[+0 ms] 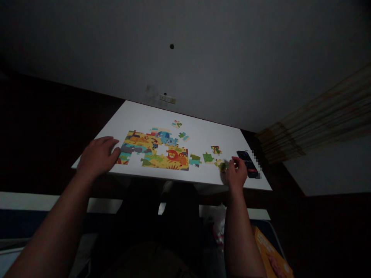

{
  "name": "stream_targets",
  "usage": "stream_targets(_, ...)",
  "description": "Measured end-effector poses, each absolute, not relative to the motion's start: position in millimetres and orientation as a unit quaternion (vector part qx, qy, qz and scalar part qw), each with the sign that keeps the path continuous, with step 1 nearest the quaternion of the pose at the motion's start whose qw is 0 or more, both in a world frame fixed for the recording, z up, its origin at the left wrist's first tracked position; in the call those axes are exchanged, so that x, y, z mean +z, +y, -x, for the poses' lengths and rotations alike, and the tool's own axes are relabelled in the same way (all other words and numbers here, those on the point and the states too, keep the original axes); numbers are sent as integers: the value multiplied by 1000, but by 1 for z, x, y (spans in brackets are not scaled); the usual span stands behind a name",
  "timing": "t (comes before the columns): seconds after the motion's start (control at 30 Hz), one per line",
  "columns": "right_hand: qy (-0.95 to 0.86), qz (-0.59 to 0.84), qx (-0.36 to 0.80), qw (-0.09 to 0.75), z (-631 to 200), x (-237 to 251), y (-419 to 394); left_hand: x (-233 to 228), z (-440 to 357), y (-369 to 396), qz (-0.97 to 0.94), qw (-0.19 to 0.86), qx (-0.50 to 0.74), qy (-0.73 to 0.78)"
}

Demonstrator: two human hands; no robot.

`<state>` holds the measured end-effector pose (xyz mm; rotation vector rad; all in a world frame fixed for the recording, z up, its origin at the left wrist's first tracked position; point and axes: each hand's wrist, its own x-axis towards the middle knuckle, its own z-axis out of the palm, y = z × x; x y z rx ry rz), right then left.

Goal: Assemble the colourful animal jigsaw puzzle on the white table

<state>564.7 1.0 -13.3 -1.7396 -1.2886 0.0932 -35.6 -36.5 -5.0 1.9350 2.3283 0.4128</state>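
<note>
A partly assembled colourful animal jigsaw puzzle [156,150] lies on a small white table [203,131]. My left hand [97,155] rests flat on the table's left edge, its fingers touching the puzzle's left side. My right hand [236,172] is near the front right of the table, its fingertips pinching a small green puzzle piece [223,166]. Loose pieces lie around it: a green piece [208,157], a teal and green piece [195,159], a red and green piece [216,150], and two further back [176,124] [183,136].
A dark phone [247,163] lies on the table just right of my right hand. A grey wall with a socket [168,99] stands behind the table. A curtain [315,119] hangs at right. An orange box [272,256] sits low at right, by my legs.
</note>
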Motion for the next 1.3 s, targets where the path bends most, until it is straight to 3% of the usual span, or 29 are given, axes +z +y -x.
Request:
stream_targets(0.13,-591,718,54,364,-591,-15,11,-5,36,-36,-644,37,136,752)
stream_targets(0.43,-638,722,81,255,-588,-21,3,-2,34,-37,-644,27,141,752)
stream_targets(0.7,-617,688,116,363,-584,-22,-4,-4,38,-35,-643,39,138,752)
stream_targets(1.3,-553,661,198,467,-545,-11,1,-3,39,-34,-639,45,132,756)
